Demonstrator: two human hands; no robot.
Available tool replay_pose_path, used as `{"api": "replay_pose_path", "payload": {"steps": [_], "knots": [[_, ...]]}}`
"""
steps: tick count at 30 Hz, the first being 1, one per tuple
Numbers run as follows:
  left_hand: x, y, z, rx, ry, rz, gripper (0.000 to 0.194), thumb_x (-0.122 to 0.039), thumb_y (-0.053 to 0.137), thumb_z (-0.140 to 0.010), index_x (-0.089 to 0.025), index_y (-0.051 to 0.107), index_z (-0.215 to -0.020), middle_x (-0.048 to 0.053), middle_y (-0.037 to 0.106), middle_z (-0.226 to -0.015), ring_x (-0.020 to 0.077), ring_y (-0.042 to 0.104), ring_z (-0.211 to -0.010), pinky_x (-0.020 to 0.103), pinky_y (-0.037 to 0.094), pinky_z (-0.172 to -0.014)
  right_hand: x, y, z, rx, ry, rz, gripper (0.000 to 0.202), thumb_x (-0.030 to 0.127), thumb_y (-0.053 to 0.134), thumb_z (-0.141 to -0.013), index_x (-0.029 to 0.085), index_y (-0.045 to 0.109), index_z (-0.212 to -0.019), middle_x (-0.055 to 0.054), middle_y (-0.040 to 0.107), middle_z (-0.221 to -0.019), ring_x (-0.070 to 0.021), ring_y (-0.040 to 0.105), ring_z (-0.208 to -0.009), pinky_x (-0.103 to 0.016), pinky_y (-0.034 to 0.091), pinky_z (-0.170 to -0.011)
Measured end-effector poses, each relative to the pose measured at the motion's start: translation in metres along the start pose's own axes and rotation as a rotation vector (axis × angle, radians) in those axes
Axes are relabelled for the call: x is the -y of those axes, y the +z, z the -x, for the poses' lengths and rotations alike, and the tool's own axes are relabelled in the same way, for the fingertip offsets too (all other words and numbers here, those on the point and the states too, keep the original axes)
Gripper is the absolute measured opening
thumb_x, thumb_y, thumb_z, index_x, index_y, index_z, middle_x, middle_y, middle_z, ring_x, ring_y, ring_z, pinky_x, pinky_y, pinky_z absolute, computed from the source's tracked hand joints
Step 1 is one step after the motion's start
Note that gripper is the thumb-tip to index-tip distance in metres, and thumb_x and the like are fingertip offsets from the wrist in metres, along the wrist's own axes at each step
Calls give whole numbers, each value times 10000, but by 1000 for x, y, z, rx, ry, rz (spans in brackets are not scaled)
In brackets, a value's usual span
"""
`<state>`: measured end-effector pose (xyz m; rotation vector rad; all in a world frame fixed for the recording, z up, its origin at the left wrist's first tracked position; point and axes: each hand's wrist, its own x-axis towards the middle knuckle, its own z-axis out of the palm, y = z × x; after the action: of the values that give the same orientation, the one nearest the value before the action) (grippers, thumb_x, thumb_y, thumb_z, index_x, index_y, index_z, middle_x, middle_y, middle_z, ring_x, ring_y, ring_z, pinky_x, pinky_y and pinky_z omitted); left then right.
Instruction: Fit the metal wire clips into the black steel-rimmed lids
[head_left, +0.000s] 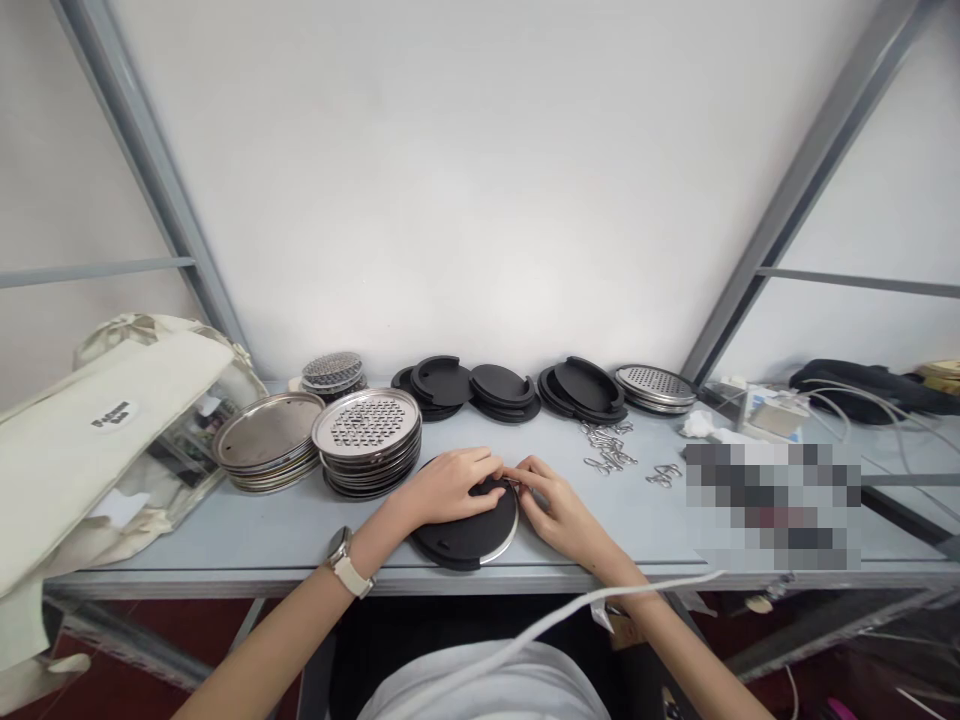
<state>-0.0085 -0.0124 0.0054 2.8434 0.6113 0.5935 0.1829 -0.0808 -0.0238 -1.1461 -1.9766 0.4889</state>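
Observation:
A round black disc (469, 532) lies near the front edge of the table, with a metal rim showing along its right side. My left hand (454, 487) rests over its top, thumb and fingers bent around the upper right edge. Beside that edge, my right hand (553, 508) pinches a small shiny metal clip (514, 482), which is mostly covered by my fingertips. The fingertips of both hands nearly meet there. Similar loose wire clips (611, 447) lie scattered beyond my right hand, with a smaller group (663, 475) to their right.
Stacked grater discs (367, 425) and plain metal discs (268, 430) stand at left. Small grater plates (333, 370), black holders (442, 382) and another grater stack (655, 383) line the wall. A cream bag (135, 400) lies far left; a white cable (555, 618) crosses in front.

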Motion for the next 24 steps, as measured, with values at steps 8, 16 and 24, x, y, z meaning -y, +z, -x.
{"api": "replay_pose_path", "payload": {"steps": [8,16,24], "knots": [[-1,-1,0,7,-8,7,112,-300,493,-887,-193,492,-852,2,527,-815,141,513,-726,241,377,-663,3,0,-1,1,13,20,354,161,418,-914,235,604,-1207,-47,535,-901,-164,551,-830,-308,471,-802],[-2,-2,0,4,-6,8,106,-295,508,-881,-198,466,-883,-11,507,-775,144,500,-704,245,364,-642,-7,1,0,-62,15,24,332,190,442,-925,238,604,-1210,-49,575,-924,-165,578,-843,-311,471,-802],[-4,-4,0,11,-14,27,120,-295,502,-884,-202,487,-959,-1,527,-808,155,522,-740,250,373,-654,-3,1,0,-63,14,33,317,237,425,-946,236,626,-1190,-60,598,-917,-178,595,-849,-319,482,-803]]}}
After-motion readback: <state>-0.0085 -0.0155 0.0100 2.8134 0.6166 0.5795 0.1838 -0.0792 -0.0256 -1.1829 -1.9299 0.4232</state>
